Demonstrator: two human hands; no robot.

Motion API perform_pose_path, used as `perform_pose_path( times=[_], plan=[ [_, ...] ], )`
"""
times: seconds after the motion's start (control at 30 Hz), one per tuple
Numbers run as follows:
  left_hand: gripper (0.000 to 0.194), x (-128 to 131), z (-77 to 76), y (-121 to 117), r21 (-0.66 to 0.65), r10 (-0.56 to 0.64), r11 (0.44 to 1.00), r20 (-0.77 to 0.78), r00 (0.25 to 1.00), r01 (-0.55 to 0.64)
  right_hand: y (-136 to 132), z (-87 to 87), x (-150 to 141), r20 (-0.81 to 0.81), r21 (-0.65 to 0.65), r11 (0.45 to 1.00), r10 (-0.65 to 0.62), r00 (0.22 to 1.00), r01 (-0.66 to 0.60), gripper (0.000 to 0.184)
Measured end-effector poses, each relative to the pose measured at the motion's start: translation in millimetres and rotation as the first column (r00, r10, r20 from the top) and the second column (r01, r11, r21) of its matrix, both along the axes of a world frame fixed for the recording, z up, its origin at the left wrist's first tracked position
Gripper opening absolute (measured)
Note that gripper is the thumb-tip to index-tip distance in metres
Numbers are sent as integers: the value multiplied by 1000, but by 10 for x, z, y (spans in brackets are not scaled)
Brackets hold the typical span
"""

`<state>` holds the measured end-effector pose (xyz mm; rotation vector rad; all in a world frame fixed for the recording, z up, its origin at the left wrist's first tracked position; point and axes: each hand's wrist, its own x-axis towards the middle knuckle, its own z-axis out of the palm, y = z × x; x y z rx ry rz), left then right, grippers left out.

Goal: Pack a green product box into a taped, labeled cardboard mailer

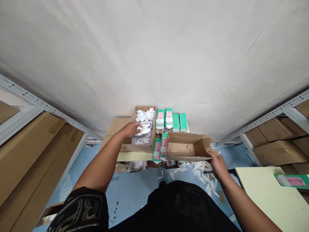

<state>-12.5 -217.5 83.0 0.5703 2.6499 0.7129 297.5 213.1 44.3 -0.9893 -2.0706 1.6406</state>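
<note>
My left hand (131,129) reaches into an open cardboard box (134,147) full of white folded paper slips (145,124), its fingers closed on some of them. To the right, my right hand (216,161) grips the near right corner of an empty open cardboard box (185,147). Between and behind the two boxes stand several green packages with pink fronts (169,120), upright in rows on a small pale table (131,156).
Metal shelving with large cardboard cartons (29,151) flanks the left, and more cartons (277,141) fill the right. A pale table (272,196) at lower right carries one green and pink package (293,180). White paper scraps (205,175) litter the blue floor.
</note>
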Motion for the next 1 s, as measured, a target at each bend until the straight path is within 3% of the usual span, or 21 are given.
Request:
perform_pose_path(
  times=[0.1, 0.33, 0.43, 0.53, 0.63, 0.73, 0.83, 0.93, 1.0],
  plan=[
    [39, 75, 229, -27, 145, 29, 989, -15, 999, -26, -54, 28, -33, 7, -106, 994, 18, 1000, -17, 28],
    [36, 513, 676, 226, 287, 28, 958, -96, 995, 0, -108, 49, -56, 33, -104, 994, 33, 999, -30, 26],
    [34, 830, 961, 463, 329, -79, 936, -154, 985, 126, -154, 86, -59, 45, -66, 998, 17, 999, -14, 28],
    [27, 1150, 1137, 754, 371, -275, 862, -232, 933, 347, -223, 133, -58, 18, -58, 998, 24, 1000, -23, 31],
    [26, 1396, 1061, 1056, 355, -459, 782, -226, 859, 512, -282, 178, -38, 13, -46, 999, 17, 1000, -16, 31],
    [28, 1528, 813, 1298, 353, -524, 747, -209, 826, 564, -298, 190, 8, 50, -30, 1000, 10, 999, -9, 30],
    [37, 1573, 638, 1402, 352, -544, 748, -163, 823, 563, -272, 145, 70, 63, -9, 1000, 18, 998, -17, 32],
    [41, 1584, 649, 1350, 392, -512, 753, -157, 845, 529, -231, 65, 142, 41, -5, 1000, -6, 999, 7, 32],
    [38, 1597, 682, 1274, 443, -420, 765, -205, 884, 467, -205, 19, 204, 24, -15, 999, -33, 999, 33, 32]
  ],
)
